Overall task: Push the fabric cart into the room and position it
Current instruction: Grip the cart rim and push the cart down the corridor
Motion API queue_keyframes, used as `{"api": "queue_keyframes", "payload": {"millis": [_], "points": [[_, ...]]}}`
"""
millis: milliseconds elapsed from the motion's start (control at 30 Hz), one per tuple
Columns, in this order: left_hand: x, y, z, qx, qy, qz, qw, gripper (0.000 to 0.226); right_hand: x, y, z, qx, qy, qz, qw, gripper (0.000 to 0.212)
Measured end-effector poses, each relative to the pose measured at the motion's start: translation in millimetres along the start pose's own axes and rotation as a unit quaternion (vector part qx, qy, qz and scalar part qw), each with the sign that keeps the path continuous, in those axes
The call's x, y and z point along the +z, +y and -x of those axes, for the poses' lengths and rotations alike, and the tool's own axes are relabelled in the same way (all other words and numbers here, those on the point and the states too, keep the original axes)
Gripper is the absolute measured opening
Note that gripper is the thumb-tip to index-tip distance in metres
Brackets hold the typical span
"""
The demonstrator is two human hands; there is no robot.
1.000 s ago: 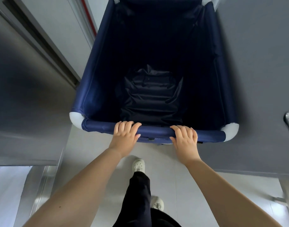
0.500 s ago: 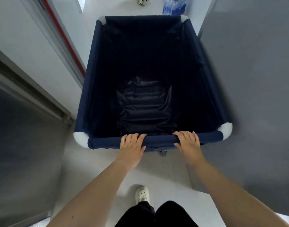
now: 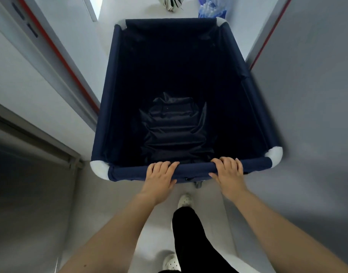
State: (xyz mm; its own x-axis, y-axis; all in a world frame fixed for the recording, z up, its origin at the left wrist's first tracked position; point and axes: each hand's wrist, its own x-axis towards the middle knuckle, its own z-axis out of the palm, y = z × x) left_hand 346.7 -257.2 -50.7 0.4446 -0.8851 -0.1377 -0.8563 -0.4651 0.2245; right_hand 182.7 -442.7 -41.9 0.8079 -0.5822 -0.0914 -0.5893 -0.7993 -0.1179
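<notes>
The cart [image 3: 181, 91] has rolled further through the doorway; left hand [image 3: 159, 174] and right hand [image 3: 228, 172] clench its near rail. Mid-push; next, steer straight between walls.

You have one view only, from the camera on your head, so nothing is shared with a second view. It looks forward and steeply down, wide-angled, with edges bent. Your left hand [image 3: 160, 174] and right hand [image 3: 229, 171] sit near, just below centre. The cart [image 3: 114, 99] fills the frame beyond them; your shoes [image 3: 185, 200] show below them.
</notes>
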Motion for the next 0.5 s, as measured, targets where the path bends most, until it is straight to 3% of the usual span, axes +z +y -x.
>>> {"api": "queue_keyframes", "payload": {"millis": [500], "points": [[-53, -62, -217, -0.076, 0.024, 0.011, 0.997, 0.042, -28, 29, -233, -0.027, -0.008, -0.024, 0.999, 0.041]]}}
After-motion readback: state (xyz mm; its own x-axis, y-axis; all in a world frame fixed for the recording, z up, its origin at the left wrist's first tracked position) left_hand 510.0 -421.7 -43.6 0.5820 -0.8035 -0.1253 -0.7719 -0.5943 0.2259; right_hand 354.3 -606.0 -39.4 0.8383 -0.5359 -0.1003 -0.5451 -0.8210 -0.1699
